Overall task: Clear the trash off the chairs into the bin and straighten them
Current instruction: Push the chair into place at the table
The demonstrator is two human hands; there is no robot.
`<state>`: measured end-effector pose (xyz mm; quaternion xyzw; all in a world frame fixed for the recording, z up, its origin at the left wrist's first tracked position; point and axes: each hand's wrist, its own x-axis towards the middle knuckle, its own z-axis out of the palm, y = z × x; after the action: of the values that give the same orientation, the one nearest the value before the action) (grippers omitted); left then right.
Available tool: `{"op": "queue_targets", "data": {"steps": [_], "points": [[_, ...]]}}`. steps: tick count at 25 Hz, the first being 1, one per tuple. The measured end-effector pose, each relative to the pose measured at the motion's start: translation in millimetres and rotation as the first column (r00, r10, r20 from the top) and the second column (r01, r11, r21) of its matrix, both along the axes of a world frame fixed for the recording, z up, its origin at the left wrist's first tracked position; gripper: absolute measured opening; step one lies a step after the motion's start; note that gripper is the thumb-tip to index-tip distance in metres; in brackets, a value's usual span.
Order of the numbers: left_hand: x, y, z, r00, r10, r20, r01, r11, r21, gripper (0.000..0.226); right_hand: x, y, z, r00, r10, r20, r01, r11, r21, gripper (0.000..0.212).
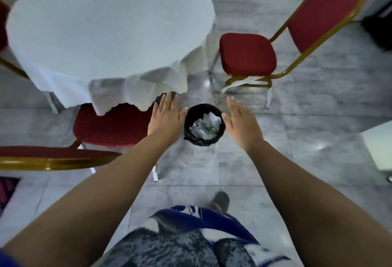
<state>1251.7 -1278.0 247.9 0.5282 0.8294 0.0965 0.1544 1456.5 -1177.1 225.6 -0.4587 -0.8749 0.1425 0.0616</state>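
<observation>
A small round bin [187,127] lined with a black bag stands on the grey floor, holding crumpled paper and plastic trash [205,125]. My left hand [166,116] hovers flat just left of the bin, fingers apart and holding nothing. My right hand [240,120] hovers just right of it, also flat with nothing in it. A red chair with a gold frame [112,125] sits at the left, its seat partly under the tablecloth. A second red chair [247,54] stands at the upper right, turned at an angle, its seat bare.
A round table with a white cloth [106,24] fills the upper left. Part of another red chair [3,24] shows at the far left edge. A white object [379,145] is at the right edge. My shoe [220,201] is on the floor below the bin.
</observation>
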Motion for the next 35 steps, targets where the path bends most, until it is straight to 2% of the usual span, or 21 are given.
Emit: {"op": "queue_targets", "data": {"steps": [2, 7, 14, 20, 23, 25, 27, 31, 35], "points": [[41.9, 44.1, -4.0, 0.997, -0.056, 0.054, 0.058, 0.998, -0.029, 0.063, 46.0, 40.8, 2.2, 0.996, -0.092, -0.01, 0.091, 0.994, -0.053, 0.057], [127.6, 145.1, -8.7, 0.979, -0.17, 0.116, 0.175, 0.984, -0.039, 0.062, 134.9, 129.3, 11.3, 0.955, -0.286, -0.078, 0.283, 0.958, -0.045, 0.057], [204.9, 308.0, -3.4, 0.942, -0.286, 0.174, 0.283, 0.958, 0.039, 0.064, 211.5, 254.2, 10.8, 0.878, -0.46, -0.131, 0.458, 0.888, -0.049, 0.058], [252.1, 505.2, -3.1, 0.925, -0.339, 0.17, 0.337, 0.941, 0.038, 0.065, 250.0, 435.9, 33.2, 0.841, -0.522, -0.142, 0.528, 0.849, 0.005, 0.057], [266.3, 586.1, 7.9, 0.922, -0.353, 0.159, 0.35, 0.935, 0.047, 0.064, 259.3, 517.3, 46.3, 0.854, -0.507, -0.116, 0.515, 0.856, 0.048, 0.057], [279.9, 639.0, 14.8, 0.914, -0.371, 0.163, 0.365, 0.929, 0.068, 0.064, 264.5, 571.2, 53.1, 0.823, -0.544, -0.163, 0.557, 0.829, 0.052, 0.057], [294.1, 678.3, 21.2, 0.904, -0.382, 0.191, 0.374, 0.924, 0.076, 0.065, 270.8, 611.7, 55.3, 0.784, -0.581, -0.219, 0.601, 0.798, 0.037, 0.055], [324.0, 740.9, 22.5, 0.897, -0.36, 0.257, 0.337, 0.932, 0.132, 0.065, 284.0, 694.2, 59.4, 0.768, -0.547, -0.333, 0.594, 0.803, 0.049, 0.052], [369.2, 800.4, 11.7, 0.898, -0.319, 0.304, 0.285, 0.946, 0.151, 0.067, 304.4, 796.3, 64.1, 0.798, -0.518, -0.309, 0.551, 0.834, 0.026, 0.055]]}}
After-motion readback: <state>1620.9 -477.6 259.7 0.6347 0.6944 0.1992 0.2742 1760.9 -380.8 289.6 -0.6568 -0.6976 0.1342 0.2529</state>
